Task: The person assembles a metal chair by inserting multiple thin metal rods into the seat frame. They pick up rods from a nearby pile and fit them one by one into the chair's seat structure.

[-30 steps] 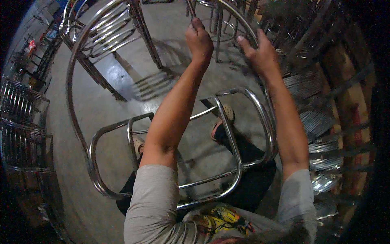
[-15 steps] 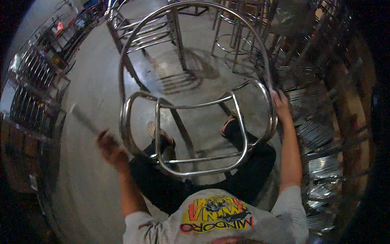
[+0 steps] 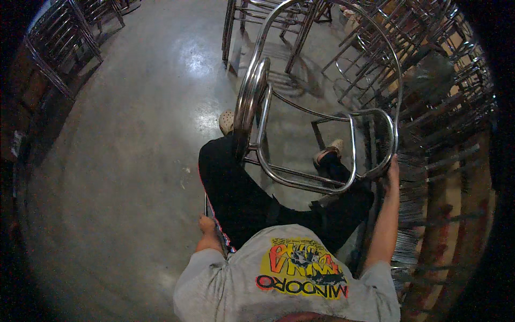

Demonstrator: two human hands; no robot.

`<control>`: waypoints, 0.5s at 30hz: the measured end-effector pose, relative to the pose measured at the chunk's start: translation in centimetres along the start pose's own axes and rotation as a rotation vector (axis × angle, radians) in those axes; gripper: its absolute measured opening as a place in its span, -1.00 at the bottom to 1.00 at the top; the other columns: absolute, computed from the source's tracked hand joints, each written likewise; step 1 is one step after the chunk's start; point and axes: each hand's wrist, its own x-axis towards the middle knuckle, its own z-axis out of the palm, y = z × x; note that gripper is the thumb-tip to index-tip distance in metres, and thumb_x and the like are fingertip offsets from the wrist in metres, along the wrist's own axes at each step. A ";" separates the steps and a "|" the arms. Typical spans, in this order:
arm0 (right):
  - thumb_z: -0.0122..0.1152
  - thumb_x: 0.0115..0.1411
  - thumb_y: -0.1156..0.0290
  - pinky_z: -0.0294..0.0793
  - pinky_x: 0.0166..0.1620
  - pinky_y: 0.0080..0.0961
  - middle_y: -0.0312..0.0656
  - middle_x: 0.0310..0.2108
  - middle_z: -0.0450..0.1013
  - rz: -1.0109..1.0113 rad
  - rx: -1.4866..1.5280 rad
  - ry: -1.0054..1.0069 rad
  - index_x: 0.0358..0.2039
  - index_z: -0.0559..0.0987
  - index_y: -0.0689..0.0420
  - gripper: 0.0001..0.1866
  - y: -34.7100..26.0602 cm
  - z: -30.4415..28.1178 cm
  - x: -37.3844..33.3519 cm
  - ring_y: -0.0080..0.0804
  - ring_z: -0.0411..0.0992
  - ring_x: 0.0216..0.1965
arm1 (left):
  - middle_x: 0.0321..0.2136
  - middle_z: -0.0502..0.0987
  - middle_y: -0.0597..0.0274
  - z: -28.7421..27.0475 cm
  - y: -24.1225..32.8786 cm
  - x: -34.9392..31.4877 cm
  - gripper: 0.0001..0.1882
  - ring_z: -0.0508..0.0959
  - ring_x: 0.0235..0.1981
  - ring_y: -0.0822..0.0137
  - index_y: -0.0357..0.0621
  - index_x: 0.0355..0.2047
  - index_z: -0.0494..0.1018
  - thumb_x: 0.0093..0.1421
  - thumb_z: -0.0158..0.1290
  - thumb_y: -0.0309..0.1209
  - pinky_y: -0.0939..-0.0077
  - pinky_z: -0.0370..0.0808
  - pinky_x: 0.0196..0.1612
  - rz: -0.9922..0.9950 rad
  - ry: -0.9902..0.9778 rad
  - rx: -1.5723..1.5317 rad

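The chrome-like tube frame (image 3: pixel 248 104) stands tilted in front of the seated person, to the right of the middle of the scene, its near loop over the legs and its large round hoop rising toward the far side. By its look, the shaping of the tubes is done and the parts are already joined: inner loop, crossbars and hoop sit together as one piece. The loops are open, with no panel or padding in them; how much remains to be done on it cannot be judged beyond that.

The right hand (image 3: pixel 393 169) is against the frame's outer bend at the near right; its fingers are mostly behind the tube, so I cannot tell whether they close around it. The left hand (image 3: pixel 207 224) is away from the frame, low beside the left thigh, closed on a thin metal strip (image 3: pixel 205 204) that points to the far side.

The black trousers (image 3: pixel 233 177) lie under the near loop, and a pale perforated shoe (image 3: pixel 227 122) shows just left of the frame. On the far side stands a slatted metal chair (image 3: pixel 302 40); slatted metal pieces (image 3: pixel 59 40) are at the far left. Along the right lie bundled metal lengths (image 3: pixel 410 231). No container can be made out.
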 end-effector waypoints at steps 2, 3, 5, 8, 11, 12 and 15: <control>-0.24 0.31 -0.26 0.43 0.00 -0.21 -0.02 0.06 0.38 0.048 -0.134 0.060 0.17 0.36 0.22 -0.22 0.1 0.4 0.6 -0.14 0.39 0.02 | -0.13 0.50 -0.22 0.0 0.6 0.5 -0.69 0.51 -0.09 -0.14 -0.34 -0.12 0.41 0.22 0.01 -0.35 0.06 0.40 -0.01 -0.054 0.086 0.099; -0.25 0.32 -0.25 0.43 0.00 -0.21 -0.02 0.07 0.37 0.028 -0.193 0.091 0.19 0.35 0.21 -0.22 0.2 0.6 1.1 -0.14 0.38 0.03 | -0.14 0.50 -0.20 -0.5 1.3 1.4 -0.68 0.51 -0.10 -0.13 -0.35 -0.12 0.40 0.22 0.02 -0.34 0.06 0.40 -0.02 -0.011 0.073 -0.010; -0.22 0.31 -0.23 0.41 0.00 -0.25 -0.03 0.04 0.39 -0.152 -0.252 0.192 0.19 0.34 0.22 -0.23 0.4 1.4 2.2 -0.19 0.39 0.01 | -0.17 0.51 -0.18 -2.5 3.7 4.0 -0.66 0.51 -0.12 -0.10 -0.37 -0.13 0.40 0.23 0.02 -0.31 0.08 0.41 -0.03 0.159 0.102 -0.240; -0.18 0.32 -0.14 0.33 0.06 -0.27 -0.05 0.02 0.42 -0.125 -0.102 0.268 0.16 0.38 0.23 -0.30 0.9 2.7 3.6 -0.24 0.37 0.00 | -0.14 0.50 -0.14 -9.9 11.4 9.1 -0.44 0.52 -0.15 0.00 -0.43 -0.08 0.38 0.30 -0.04 -0.04 0.18 0.40 -0.05 0.371 0.107 -0.631; -0.15 0.31 -0.17 0.31 0.08 -0.23 0.00 0.06 0.41 -0.224 -0.174 0.340 0.17 0.38 0.18 -0.30 1.1 4.1 4.2 -0.17 0.37 0.04 | 0.07 0.40 0.04 -22.1 23.3 10.7 -0.23 0.40 0.01 0.17 -0.20 0.27 0.14 0.33 -0.31 0.20 0.22 0.34 0.06 0.563 -0.336 -1.023; -0.16 0.29 -0.21 0.29 0.12 -0.16 0.06 0.09 0.39 -0.220 -0.292 0.359 0.20 0.34 0.18 -0.26 0.9 4.1 4.2 -0.08 0.35 0.09 | 0.19 0.32 0.03 -26.4 28.0 9.8 -0.20 0.34 0.15 0.17 -0.07 0.34 0.06 0.31 -0.32 0.25 0.20 0.29 0.14 0.652 -0.383 -1.031; -0.17 0.27 -0.20 0.27 0.17 -0.08 0.15 0.15 0.32 -0.182 -0.300 0.380 0.19 0.36 0.16 -0.27 0.5 5.1 3.7 0.12 0.30 0.16 | 0.04 0.41 0.04 -31.8 39.3 1.4 -0.21 0.42 0.04 0.17 -0.10 0.27 0.14 0.28 -0.27 0.26 0.17 0.33 0.09 1.063 -0.561 -0.740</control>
